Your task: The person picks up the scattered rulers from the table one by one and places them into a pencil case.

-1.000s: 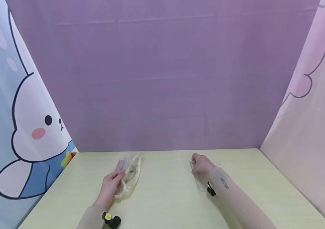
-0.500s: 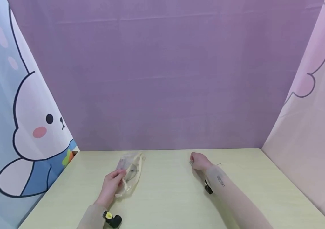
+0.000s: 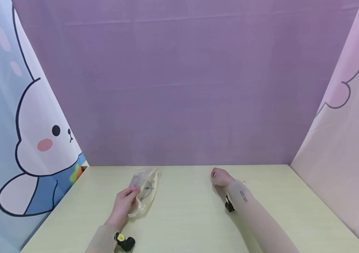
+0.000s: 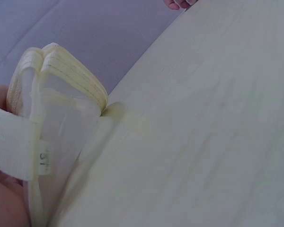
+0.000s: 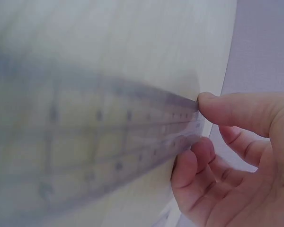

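My left hand [image 3: 122, 205] pinches the near side of a see-through zipper pouch [image 3: 152, 191] with cream trim. Its mouth gapes in the left wrist view, where a white fabric tab [image 4: 13, 144] shows beside the fingers. A rounded grey shape with a dark mark shows on or through the pouch; I cannot tell which. At the far right, my right hand [image 3: 221, 176] grips one end of a clear ruler [image 5: 109, 142] between thumb and fingers. That ruler, with dark markings, fills much of the right wrist view; the hand and sleeve mostly hide it from the head view.
Both hands work over a pale wooden table [image 3: 182, 211]. A purple cloth backdrop [image 3: 182, 88] rises at its far edge, with printed curtains [image 3: 37, 140] at the sides. A small dark thing [image 3: 243, 181] lies beyond the right sleeve, too small to identify.
The right hand has closed round the far end of the ruler, which lay flat in plain sight a second ago and is now mostly hidden. The left hand and pouch stay nearly still.
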{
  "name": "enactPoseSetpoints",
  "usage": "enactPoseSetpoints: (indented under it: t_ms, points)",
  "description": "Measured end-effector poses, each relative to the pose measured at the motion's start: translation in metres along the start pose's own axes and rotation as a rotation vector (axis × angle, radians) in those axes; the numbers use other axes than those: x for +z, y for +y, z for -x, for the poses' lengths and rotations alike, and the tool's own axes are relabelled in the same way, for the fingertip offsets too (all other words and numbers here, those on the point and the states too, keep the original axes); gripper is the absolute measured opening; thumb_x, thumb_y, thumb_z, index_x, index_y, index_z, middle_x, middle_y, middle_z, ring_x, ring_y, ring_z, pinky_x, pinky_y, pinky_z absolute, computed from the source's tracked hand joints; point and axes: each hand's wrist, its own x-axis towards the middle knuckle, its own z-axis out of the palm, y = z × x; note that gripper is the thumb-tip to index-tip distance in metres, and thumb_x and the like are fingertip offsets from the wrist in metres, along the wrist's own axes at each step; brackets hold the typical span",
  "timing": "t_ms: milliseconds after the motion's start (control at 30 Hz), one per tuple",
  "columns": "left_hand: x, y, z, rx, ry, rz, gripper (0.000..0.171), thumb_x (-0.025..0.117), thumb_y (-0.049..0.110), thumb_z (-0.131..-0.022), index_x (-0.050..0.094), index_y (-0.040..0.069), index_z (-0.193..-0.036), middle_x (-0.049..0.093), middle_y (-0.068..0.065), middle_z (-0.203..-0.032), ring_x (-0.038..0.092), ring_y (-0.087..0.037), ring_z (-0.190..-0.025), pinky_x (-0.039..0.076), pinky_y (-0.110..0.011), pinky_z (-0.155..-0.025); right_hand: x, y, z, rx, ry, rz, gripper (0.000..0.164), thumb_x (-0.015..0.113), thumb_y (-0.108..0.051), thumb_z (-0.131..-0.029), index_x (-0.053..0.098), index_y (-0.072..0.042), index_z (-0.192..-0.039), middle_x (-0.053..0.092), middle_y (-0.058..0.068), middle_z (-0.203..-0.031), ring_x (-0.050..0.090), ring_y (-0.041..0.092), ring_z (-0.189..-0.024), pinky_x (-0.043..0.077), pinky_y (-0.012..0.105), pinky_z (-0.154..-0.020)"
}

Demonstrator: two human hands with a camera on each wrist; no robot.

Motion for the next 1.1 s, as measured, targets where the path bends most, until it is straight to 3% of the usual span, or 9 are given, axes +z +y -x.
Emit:
enactPoseSetpoints:
  t_ms: [133,333,600,733,900,1000,1100]
  points:
    - [-0.001,0.002,0.0,-0.002,-0.003,-0.003,0.035,0.069,0.025,-0.09,0.068,-0.003,-0.111,0.061,0.002,-0.087,0.05,-0.011,-0.071,0.045,-0.023,-0.064,-0.003,-0.002,0.002,0.028,-0.025,-0.017,0.038,0.07,0.003,-0.069,0.059,-0.006,-0.104,0.061,0.01,-0.106,0.055,0.028,-0.098,0.043,0.049,-0.091]
    - [-0.001,0.002,0.0,0.007,0.0,-0.004,0.035,0.069,0.025,-0.09,0.068,-0.004,-0.111,0.062,0.002,-0.088,0.05,-0.01,-0.072,0.045,-0.022,-0.064,-0.004,0.001,0.003,0.004,-0.001,0.0,0.04,0.072,0.002,-0.068,0.06,-0.006,-0.105,0.062,0.009,-0.104,0.055,0.025,-0.09,0.045,0.045,-0.086]
    - [-0.001,-0.001,0.0,-0.003,-0.005,-0.006,0.036,0.069,0.024,-0.09,0.067,-0.004,-0.113,0.062,0.002,-0.09,0.05,-0.01,-0.073,0.045,-0.022,-0.064,0.002,0.011,0.001,0.038,0.047,-0.039,0.054,0.08,-0.005,-0.067,0.059,0.007,-0.116,0.063,0.016,-0.107,0.06,0.029,-0.093,0.049,0.046,-0.086]
    - [-0.001,-0.002,0.0,-0.005,-0.004,0.001,0.036,0.069,0.023,-0.09,0.067,-0.004,-0.113,0.062,0.001,-0.088,0.05,-0.01,-0.071,0.045,-0.022,-0.062,0.004,0.014,0.004,0.071,0.073,-0.058,0.044,0.081,-0.01,-0.069,0.062,0.008,-0.104,0.064,0.012,-0.093,0.06,0.025,-0.082,0.052,0.041,-0.077]
    - [-0.001,-0.002,-0.001,-0.006,-0.003,0.004,0.034,0.068,0.022,-0.091,0.067,-0.004,-0.113,0.061,0.0,-0.087,0.05,-0.01,-0.069,0.044,-0.022,-0.061,0.004,0.013,0.012,0.068,0.109,-0.066,0.022,0.08,-0.014,-0.072,0.062,-0.001,-0.074,0.056,0.003,-0.069,0.052,0.017,-0.063,0.047,0.031,-0.061]
    - [-0.001,-0.001,-0.001,-0.006,-0.003,0.006,0.033,0.068,0.022,-0.091,0.067,-0.004,-0.112,0.061,0.001,-0.085,0.05,-0.01,-0.068,0.044,-0.022,-0.06,0.005,0.012,0.016,0.073,0.126,-0.088,0.032,0.077,-0.018,-0.079,0.053,-0.008,-0.06,0.047,-0.001,-0.056,0.043,0.014,-0.051,0.039,0.027,-0.051]
    - [-0.001,-0.002,-0.001,-0.004,-0.004,0.011,0.033,0.068,0.021,-0.091,0.067,-0.004,-0.112,0.06,0.0,-0.083,0.05,-0.01,-0.066,0.044,-0.023,-0.06,0.006,0.012,0.019,0.085,0.132,-0.133,0.04,0.071,-0.022,-0.087,0.047,-0.012,-0.056,0.043,-0.001,-0.05,0.039,0.013,-0.043,0.036,0.026,-0.044]
